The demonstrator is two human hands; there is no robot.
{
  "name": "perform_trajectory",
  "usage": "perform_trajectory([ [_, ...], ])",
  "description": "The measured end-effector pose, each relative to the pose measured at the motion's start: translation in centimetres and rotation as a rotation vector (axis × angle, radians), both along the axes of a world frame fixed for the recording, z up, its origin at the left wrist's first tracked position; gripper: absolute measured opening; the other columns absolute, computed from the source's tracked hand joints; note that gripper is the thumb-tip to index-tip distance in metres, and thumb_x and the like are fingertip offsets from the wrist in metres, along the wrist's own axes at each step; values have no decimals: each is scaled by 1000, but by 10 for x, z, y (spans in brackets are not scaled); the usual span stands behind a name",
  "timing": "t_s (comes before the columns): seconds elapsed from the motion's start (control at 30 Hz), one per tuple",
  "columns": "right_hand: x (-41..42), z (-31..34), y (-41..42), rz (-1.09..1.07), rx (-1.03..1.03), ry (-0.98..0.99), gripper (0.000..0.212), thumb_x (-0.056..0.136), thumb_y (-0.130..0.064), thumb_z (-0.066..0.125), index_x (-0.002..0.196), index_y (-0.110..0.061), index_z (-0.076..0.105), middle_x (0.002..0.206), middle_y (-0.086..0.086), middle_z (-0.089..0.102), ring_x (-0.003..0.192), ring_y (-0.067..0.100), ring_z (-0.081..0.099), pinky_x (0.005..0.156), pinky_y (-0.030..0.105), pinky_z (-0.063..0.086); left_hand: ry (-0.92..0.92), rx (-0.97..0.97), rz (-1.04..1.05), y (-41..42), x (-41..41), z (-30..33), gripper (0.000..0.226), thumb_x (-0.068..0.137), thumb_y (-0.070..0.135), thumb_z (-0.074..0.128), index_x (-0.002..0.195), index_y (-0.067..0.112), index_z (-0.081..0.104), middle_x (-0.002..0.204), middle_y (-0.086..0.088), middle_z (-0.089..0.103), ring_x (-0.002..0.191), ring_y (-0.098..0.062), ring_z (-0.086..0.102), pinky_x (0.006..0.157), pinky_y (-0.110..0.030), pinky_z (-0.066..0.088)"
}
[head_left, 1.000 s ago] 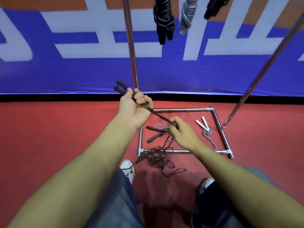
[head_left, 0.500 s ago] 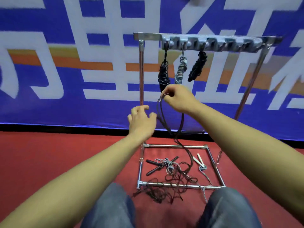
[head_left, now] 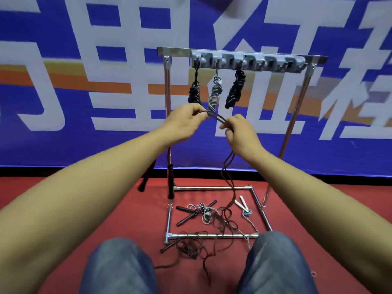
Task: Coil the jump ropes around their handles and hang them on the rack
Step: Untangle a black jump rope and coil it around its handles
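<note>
I hold a dark brown jump rope [head_left: 214, 115] up in front of the rack [head_left: 250, 62]. My left hand [head_left: 184, 120] pinches the cord, and its two black handles [head_left: 170, 181] dangle below that hand. My right hand [head_left: 238, 133] grips the same cord a short span to the right. From there the cord drops to a loose tangle [head_left: 222, 223] on the floor. Three coiled ropes hang from the rack's hooks: black [head_left: 194, 93], grey [head_left: 214, 94], black [head_left: 234, 92].
Inside the rack's metal base frame [head_left: 212, 236] lie a black-handled rope with a grey cord [head_left: 191, 213] and a white-handled rope [head_left: 240, 203]. The hooks right of the hanging ropes are bare. A blue banner stands behind the rack, on red flooring. My knees are at the bottom.
Both hands rose from near the floor to rack height. My left hand let the handles drop and took hold of the cord; the handles now dangle below it.
</note>
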State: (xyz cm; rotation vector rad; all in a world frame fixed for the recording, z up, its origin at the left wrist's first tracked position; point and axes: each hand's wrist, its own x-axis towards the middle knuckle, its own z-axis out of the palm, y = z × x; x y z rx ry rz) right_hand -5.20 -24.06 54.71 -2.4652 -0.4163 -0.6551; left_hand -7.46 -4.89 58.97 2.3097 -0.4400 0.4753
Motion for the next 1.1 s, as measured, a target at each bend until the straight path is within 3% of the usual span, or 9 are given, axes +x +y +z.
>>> perform_trajectory([
  [0.17,-7,-69,-2,-50,606,412,14,95,-20,53,85,-22,63,56,-1,63,68,29,65,71,41,54,-30,-113,78,9,-10,5,21,97,28,53,92,20,71,80,0,67,79,-18,60,70,-33,45],
  [0.27,-15,-90,-7,-95,656,651,37,87,-44,68,83,-8,68,46,6,47,46,22,48,54,32,45,4,-52,163,26,-10,-9,21,97,30,52,90,22,70,80,-3,65,82,-21,57,63,-28,40],
  [0.47,23,8,-11,-35,429,209,16,87,-30,57,81,-16,63,73,-2,58,62,11,46,57,28,37,38,-78,270,62,1,-28,23,99,31,49,93,18,68,64,7,52,64,-16,48,58,-30,36],
  [0.6,44,122,-1,88,370,19,54,88,-46,32,78,-10,71,73,2,61,73,21,52,67,35,41,-13,-33,259,67,7,-14,25,101,34,45,92,22,65,65,7,53,64,-17,50,58,-31,38],
  [0.7,53,146,0,27,285,-56,72,92,-56,28,85,5,66,79,20,65,77,33,58,73,39,46,-55,-74,287,61,11,1,25,101,34,45,91,23,66,66,7,55,64,-12,51,57,-28,36],
  [0.77,59,136,-7,35,305,-31,68,94,-56,32,81,0,69,76,14,69,74,30,63,72,36,50,-23,-124,280,56,13,-1,24,100,35,47,91,26,67,67,7,56,64,-10,50,57,-27,37],
  [0.87,61,93,-25,-4,308,40,50,101,-38,41,66,-12,67,53,-6,61,59,16,58,51,24,42,88,-248,195,45,17,-31,22,100,34,49,95,25,69,79,12,63,73,-3,54,65,-23,40],
  [1.0,70,3,-50,-134,190,39,43,93,-46,41,94,-20,74,96,7,64,103,22,56,87,32,43,247,-409,129,15,23,-91,21,100,30,50,94,26,70,59,15,50,54,-4,43,56,-28,36],
  [1.1,43,-61,-36,9,281,35,36,90,-31,43,111,-24,71,115,0,63,111,12,54,95,27,40,349,-447,51,-20,28,-135,22,100,27,50,90,24,69,47,14,44,42,-2,37,49,-28,29],
])
